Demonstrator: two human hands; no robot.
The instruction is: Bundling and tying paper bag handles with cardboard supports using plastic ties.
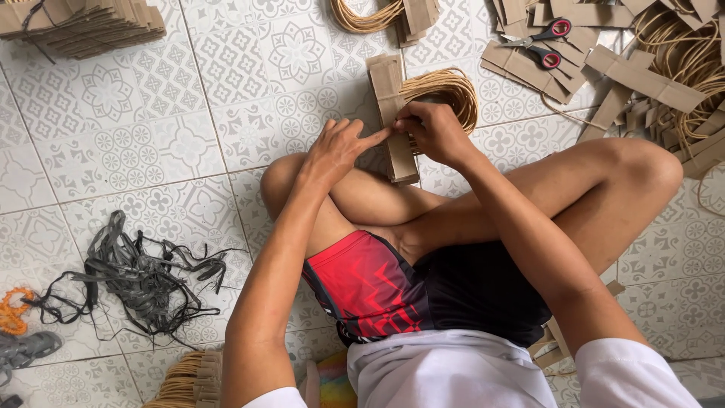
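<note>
Between the knees, on the patterned tile floor (151, 151), a stack of brown cardboard strips (396, 128) is kept, so that it lies close to both hands and can be reached without leaning. The left hand (341, 147) is mostly open, and its forefinger is stretched out and pressed on the side of the stack, it seems in order to keep the top strip from sliding. The right hand (434, 132) is closed in a pinch on something small at the top strip; what exactly is pinched cannot be told, because the fingers cover it. Just behind the stack a bundle of tan paper cord loops (445, 89) is laid, touching it, probably so that the cord is near at hand. Further to the right, red-handled scissors (547, 41) are placed on loose cardboard pieces (642, 75), well apart from the hands, and more tan cord (687, 60) is heaped beside them. A finished-looking pile of folded cardboard (83, 26) is set aside at the upper left, out of the working area. A tangle of black strapping (136, 276) lies on the floor at the left, near the left arm but not touched.
</note>
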